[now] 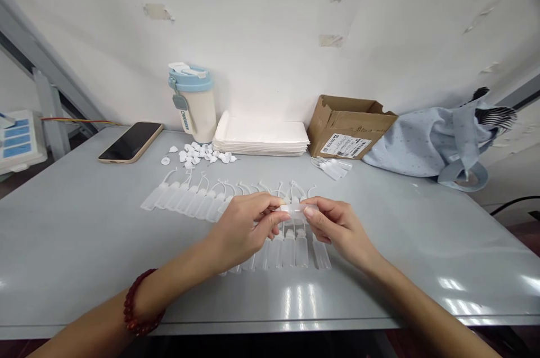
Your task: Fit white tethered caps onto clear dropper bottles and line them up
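Note:
Between my two hands lies a small translucent bottle (pixel 297 211), held level above the table. My left hand (pixel 252 222) pinches the white cap (pixel 285 209) at its left end. The fingers of my right hand (pixel 337 226) are closed on the bottle's body. Behind and left of my hands, a row of similar bottles (pixel 181 198) with thin white straps lies on the table. A second row (pixel 289 249) lies nearer the front edge, partly hidden by my left hand. Loose white caps (pixel 198 153) are piled behind the rows.
On the grey table (pixel 84 245) stand a phone (pixel 131 142), a blue-lidded cup (pixel 200 105), a stack of white paper (pixel 261 136) and a cardboard box (pixel 348 127). Several bottles (pixel 333 168) lie before the box. A light blue bag (pixel 422 139) rests at the right.

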The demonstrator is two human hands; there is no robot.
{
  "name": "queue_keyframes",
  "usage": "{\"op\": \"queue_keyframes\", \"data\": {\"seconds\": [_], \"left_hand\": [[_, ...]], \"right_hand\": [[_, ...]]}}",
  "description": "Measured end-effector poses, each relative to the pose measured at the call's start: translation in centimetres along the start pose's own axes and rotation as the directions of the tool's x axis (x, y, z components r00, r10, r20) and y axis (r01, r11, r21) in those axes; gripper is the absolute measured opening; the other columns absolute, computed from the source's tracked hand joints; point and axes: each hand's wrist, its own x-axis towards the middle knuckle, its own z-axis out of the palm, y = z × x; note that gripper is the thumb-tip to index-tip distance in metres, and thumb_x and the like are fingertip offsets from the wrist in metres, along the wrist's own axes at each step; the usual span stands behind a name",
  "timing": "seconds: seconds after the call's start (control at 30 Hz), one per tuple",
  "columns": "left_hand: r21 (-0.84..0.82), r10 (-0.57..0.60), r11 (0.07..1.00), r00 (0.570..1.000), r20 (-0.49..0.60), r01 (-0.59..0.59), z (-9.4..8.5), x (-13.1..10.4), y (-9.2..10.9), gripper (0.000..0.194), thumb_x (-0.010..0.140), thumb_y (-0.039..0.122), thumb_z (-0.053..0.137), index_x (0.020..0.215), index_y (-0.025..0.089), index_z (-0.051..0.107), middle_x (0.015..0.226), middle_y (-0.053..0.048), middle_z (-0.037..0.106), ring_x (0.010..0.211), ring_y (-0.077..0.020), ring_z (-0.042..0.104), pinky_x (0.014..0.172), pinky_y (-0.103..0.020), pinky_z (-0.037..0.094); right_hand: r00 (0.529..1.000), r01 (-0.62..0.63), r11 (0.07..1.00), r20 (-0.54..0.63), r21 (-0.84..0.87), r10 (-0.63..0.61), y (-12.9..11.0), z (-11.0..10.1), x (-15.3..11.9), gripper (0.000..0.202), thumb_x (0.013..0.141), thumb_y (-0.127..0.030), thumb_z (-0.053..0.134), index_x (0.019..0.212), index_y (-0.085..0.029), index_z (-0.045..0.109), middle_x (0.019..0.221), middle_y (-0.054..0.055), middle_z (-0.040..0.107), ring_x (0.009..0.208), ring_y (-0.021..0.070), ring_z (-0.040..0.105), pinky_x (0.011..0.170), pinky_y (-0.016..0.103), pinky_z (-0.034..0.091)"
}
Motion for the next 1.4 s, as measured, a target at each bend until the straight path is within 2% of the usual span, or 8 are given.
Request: {"op": "queue_keyframes", "data": {"seconds": [0.13,0.37,0.6,0.77,0.93,1.1,1.23,1.4], "left_hand": [[0.06,0.094,0.994,0.994,-0.054,-0.091,0.2,0.0,-0.5,0.016,0.089,0.026,0.052,0.089,0.014,0.064,0.07,-0.002,0.061,0.059,-0.011,0.059,0.059,-0.023,0.053],[-0.119,-0.176,0.975,0.978,0.11,0.189,-0.7,0.3,1.1,0.024,0.089,0.032,0.052,0.084,0.014,0.066,0.069,-0.002,0.065,0.063,-0.0117,0.064,0.06,-0.02,0.053],[0.063,0.043,0.997,0.998,0.043,-0.045,-0.7,0.1,0.3,0.017,0.088,0.027,0.053,0.088,0.016,0.066,0.077,-0.002,0.064,0.068,-0.012,0.061,0.064,-0.022,0.054],[0.083,0.122,0.99,0.99,-0.077,-0.115,-0.2,-0.1,0.2,0.018,0.089,0.025,0.054,0.097,0.015,0.066,0.078,-0.003,0.066,0.07,-0.0121,0.061,0.06,-0.02,0.052],[0.115,0.182,0.98,0.967,-0.178,-0.163,-0.5,0.2,0.4,0.021,0.09,0.017,0.05,0.081,0.015,0.069,0.076,-0.003,0.068,0.062,-0.0093,0.059,0.057,-0.019,0.048],[0.015,0.005,1.0,0.997,-0.083,-0.004,-1.1,0.3,0.7,0.021,0.089,0.027,0.054,0.084,0.016,0.071,0.076,-0.003,0.069,0.065,-0.0109,0.062,0.056,-0.018,0.05],[-0.016,-0.042,0.999,0.999,-0.013,0.041,-1.1,0.2,0.9,0.024,0.08,0.032,0.065,0.096,0.015,0.069,0.084,-0.004,0.07,0.073,-0.014,0.064,0.06,-0.021,0.054],[-0.054,-0.104,0.993,0.992,0.064,0.108,-1.1,0.2,1.0,0.016,0.084,0.027,0.058,0.087,0.016,0.069,0.075,-0.002,0.066,0.068,-0.0128,0.061,0.057,-0.02,0.053]], "right_hand": [[0.995,-0.098,0.982,0.034,0.163,0.094,0.2,-0.1,0.3,0.034,0.082,-0.049,0.059,0.081,-0.015,0.063,0.052,-0.008,0.029,0.044,0.0065,0.025,0.04,0.021,0.023],[0.957,0.261,0.944,-0.074,-0.204,-0.28,0.4,0.0,0.0,0.019,0.087,-0.031,0.058,0.101,-0.023,0.067,0.08,0.002,0.062,0.059,0.012,0.05,0.053,0.026,0.042],[0.832,0.486,0.767,-0.046,-0.42,-0.553,0.5,-0.2,0.2,0.023,0.087,-0.017,0.057,0.106,-0.026,0.066,0.087,0.004,0.067,0.074,0.0166,0.059,0.06,0.029,0.05],[0.814,0.508,0.738,-0.031,-0.444,-0.58,0.5,0.0,0.0,0.027,0.087,-0.015,0.057,0.109,-0.027,0.066,0.087,0.004,0.067,0.075,0.0174,0.061,0.06,0.029,0.05],[0.813,0.524,0.746,-0.02,-0.411,-0.582,0.8,0.0,0.1,0.027,0.086,-0.014,0.058,0.109,-0.027,0.067,0.088,0.004,0.068,0.076,0.0171,0.062,0.062,0.029,0.05],[0.842,0.473,0.788,-0.06,-0.394,-0.536,0.7,0.0,0.0,0.023,0.086,-0.017,0.059,0.105,-0.027,0.068,0.082,0.003,0.067,0.069,0.0161,0.059,0.059,0.03,0.048],[0.849,0.461,0.806,-0.079,-0.371,-0.523,0.4,-0.1,0.0,0.022,0.085,-0.015,0.059,0.103,-0.026,0.068,0.083,0.002,0.068,0.069,0.0155,0.059,0.058,0.028,0.047],[0.844,0.481,0.798,-0.056,-0.364,-0.534,0.5,0.0,0.0,0.024,0.085,-0.012,0.059,0.104,-0.025,0.067,0.081,0.001,0.066,0.069,0.0137,0.058,0.058,0.026,0.046]]}}
